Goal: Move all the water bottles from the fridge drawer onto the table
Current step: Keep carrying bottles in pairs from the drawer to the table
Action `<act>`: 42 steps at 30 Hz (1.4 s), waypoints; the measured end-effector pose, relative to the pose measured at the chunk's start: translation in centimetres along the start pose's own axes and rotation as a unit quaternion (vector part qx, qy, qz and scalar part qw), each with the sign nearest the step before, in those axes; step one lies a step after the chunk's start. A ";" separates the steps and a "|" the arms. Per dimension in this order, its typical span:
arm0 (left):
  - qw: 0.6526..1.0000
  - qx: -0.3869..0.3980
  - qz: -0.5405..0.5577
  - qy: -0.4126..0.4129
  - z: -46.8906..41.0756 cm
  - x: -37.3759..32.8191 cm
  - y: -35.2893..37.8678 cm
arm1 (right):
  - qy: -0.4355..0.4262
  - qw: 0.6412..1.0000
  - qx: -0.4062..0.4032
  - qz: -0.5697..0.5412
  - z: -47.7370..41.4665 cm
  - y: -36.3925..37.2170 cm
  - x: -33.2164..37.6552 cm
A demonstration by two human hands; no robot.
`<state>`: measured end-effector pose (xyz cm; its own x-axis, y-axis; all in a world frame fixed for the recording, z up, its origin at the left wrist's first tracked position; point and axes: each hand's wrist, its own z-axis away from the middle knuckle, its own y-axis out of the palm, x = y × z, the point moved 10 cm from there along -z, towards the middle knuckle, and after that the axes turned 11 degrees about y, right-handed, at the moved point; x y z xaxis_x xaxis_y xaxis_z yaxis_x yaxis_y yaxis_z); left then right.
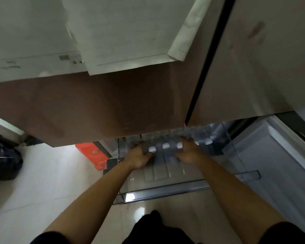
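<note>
The left hand (139, 156) reaches into the pulled-out fridge drawer (165, 190) at about 12 o'clock from the person, fingers curled around the leftmost of the water bottles (165, 147), seemingly gripping it, though blur hides the fingertips. The right hand (187, 149) lies at 1 o'clock, palm down, fingers wrapped over a bottle beside a white cap; how firm that hold is I cannot tell. The bottles lie in a row at the drawer's far end, under the brown fridge doors (95, 106), caps toward the person. Full and chilled, they will probably feel moderately heavy and perhaps slick, with thin walls that give, so mid-body or just below the cap seems the safest hold. Both forearms extend straight, wrists slightly bent down.
</note>
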<state>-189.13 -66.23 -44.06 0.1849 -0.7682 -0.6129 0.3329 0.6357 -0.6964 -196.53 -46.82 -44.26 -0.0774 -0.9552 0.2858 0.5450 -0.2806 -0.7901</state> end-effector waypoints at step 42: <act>0.947 -0.294 -0.130 -0.008 9.3 -11.5 -4.3 | -0.174 0.972 -0.144 0.066 12.4 -10.6 0.2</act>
<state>-184.09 -60.88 -30.53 0.1837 -0.9025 -0.3895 -0.2015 0.3533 -0.9136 -191.97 -42.91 -29.14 0.2914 -0.9088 0.2987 0.2705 -0.2212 -0.9370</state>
